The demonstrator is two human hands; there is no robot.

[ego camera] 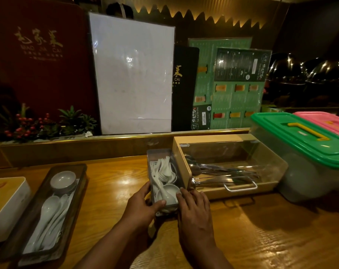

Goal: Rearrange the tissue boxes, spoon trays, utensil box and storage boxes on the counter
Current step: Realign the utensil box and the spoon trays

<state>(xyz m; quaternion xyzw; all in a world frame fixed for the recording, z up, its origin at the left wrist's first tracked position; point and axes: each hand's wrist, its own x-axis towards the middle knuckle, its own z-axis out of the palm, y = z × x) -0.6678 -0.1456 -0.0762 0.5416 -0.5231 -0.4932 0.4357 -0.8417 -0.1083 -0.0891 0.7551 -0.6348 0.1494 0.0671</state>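
Observation:
A narrow grey spoon tray (157, 153) with white ceramic spoons stands on the wooden counter, right against the utensil box. My left hand (143, 204) grips its near left corner and my right hand (193, 205) holds its near right side. The utensil box (184, 164), wooden with a clear lid, holds metal cutlery. A second, longer dark spoon tray (81, 183) with a small bowl and white spoons lies at the left. A white tissue box (15, 200) sits at the far left edge. Two storage boxes stand at the right, one with a green lid (292, 133), one with a pink lid (325, 121).
Behind the counter (261, 230) runs a raised ledge (106, 146) with menus (232, 88), a white laminated sheet (133, 74) and red-berry decoration (29, 127). Bare counter lies between the two trays and in front of the utensil box.

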